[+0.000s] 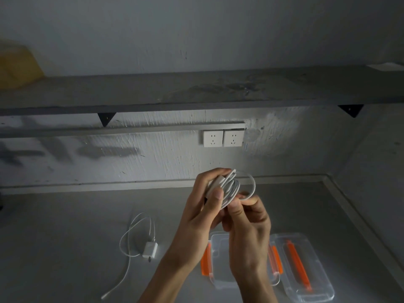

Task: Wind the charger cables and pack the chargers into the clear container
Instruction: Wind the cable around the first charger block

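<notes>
– Two chargers logged. Nearest item?
– Clear container, open on the counter, partly hidden by the right forearm. Its lid lies just to the right.
– Second charger?
– Loose charger lies left of the container, its cable uncoiled.
– Hands?
– Both are raised above the container. Left hand fingers grip the wound charger; right hand pinches its last cable loop. Wall sockets and shelf sit beyond.
</notes>
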`<state>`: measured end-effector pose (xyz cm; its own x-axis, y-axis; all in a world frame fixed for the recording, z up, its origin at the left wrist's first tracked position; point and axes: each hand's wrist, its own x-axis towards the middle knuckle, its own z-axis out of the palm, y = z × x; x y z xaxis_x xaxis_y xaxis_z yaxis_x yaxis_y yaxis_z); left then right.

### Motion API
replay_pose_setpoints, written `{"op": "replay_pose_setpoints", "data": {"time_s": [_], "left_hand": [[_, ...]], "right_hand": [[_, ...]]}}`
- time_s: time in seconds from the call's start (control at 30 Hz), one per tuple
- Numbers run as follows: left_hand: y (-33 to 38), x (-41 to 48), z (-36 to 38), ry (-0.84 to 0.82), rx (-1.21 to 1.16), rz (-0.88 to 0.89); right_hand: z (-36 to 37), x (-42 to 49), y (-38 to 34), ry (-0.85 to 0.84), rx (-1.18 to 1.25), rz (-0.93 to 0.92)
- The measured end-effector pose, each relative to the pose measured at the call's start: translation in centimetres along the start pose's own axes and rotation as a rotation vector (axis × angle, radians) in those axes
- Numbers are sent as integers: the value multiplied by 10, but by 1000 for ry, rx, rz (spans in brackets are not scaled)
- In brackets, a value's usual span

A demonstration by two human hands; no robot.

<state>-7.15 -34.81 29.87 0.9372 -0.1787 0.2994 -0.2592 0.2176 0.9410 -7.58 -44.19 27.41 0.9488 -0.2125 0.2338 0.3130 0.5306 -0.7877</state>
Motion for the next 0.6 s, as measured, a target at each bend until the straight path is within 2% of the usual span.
{"op": "replay_pose_setpoints", "data": {"time_s": [0.1, 0.23, 0.4, 0.6], "left_hand": [[6, 1, 3, 2, 13, -2], [19, 3, 3, -4, -212, -66], [26, 2, 4, 62, -330, -130], [34, -1, -5, 163, -277, -148]], "right_hand": [[-5, 9, -7, -67, 6, 65], [-2, 12, -12, -74, 27, 60], [4, 0, -15, 46, -180, -87], [7, -6, -23, -49, -472, -308]]}}
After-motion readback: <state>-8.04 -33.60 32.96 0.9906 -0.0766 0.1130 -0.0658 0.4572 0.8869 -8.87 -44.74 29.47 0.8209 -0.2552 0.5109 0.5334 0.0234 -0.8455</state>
